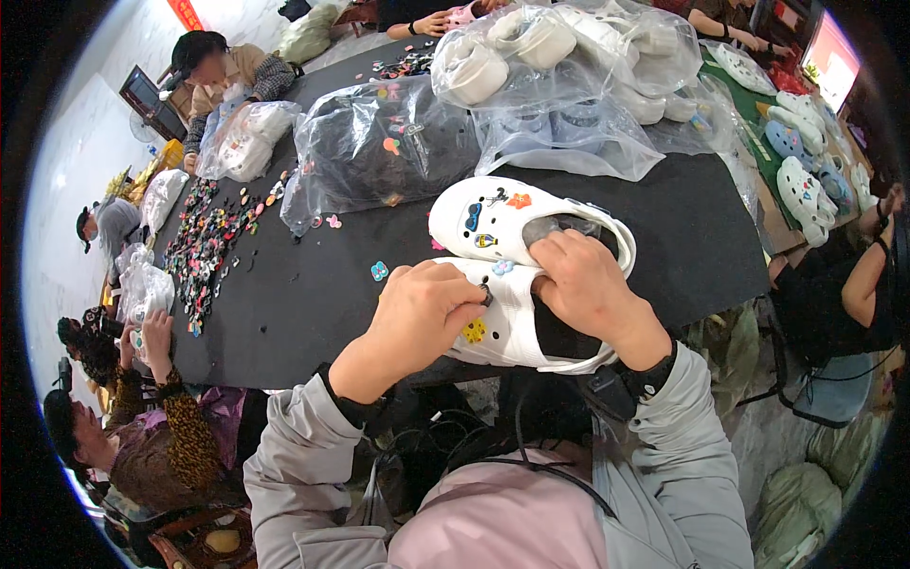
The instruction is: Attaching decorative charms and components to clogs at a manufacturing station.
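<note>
Head view: left hand (431,296) pinches dark piece (487,293), right hand (585,286) grips nearer clog (513,308); slackening, I judge, risks slipping off desk's (303,313) edge.

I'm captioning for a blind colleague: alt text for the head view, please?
A person's left hand touches the decorated top of the nearer of two white clogs, while the right hand is at its foot opening. Loose charms and bagged shoes lie on a black table, other people around it.

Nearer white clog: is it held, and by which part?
Right hand holds the clog at its foot-opening edge; left hand pinches a small dark piece at its upper.
</note>
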Motion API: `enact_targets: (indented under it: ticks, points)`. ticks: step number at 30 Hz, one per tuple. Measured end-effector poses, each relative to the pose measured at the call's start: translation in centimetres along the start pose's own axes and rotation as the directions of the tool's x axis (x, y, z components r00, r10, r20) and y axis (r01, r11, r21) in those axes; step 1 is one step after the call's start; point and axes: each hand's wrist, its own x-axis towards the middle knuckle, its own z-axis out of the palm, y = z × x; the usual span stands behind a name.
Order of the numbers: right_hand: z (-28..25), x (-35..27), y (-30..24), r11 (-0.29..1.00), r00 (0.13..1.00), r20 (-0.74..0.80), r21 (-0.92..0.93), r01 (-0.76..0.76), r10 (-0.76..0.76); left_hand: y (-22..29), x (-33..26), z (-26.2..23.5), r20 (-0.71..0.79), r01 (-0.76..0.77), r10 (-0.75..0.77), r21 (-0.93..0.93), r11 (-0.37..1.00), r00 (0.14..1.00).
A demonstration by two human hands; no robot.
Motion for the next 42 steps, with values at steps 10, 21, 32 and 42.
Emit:
enact_targets:
  ticks: [10, 21, 32, 42]
  points:
    - [-0.1, 0.0, 0.0, 0.999, 0.999, 0.041, -0.025, 0.022, -0.021, -0.9, -0.1, 0.5, 0.215, -0.456, 0.405, 0.502, 0.735, 0.889]
    - [-0.1, -0.1, -0.2, 0.999, 0.999, 0.038, -0.036, 0.022, -0.021, 0.8, -0.6, 1.4, 0.292, -0.44, 0.331, 0.551, 0.709, 0.897]
    - [-0.1, 0.0, -0.1, 1.0, 1.0, 0.022, -0.021, 0.023, -0.023, 2.2, -2.3, 3.1, 0.075, -0.005, -0.021, 0.329, 0.944, 0.997]
    - [-0.4, -0.2, -0.4, 0.999, 0.999, 0.034, -0.027, 0.021, -0.02, 0.6, -0.6, 0.5, 0.198, -0.238, 0.156, 0.516, 0.823, 0.968]
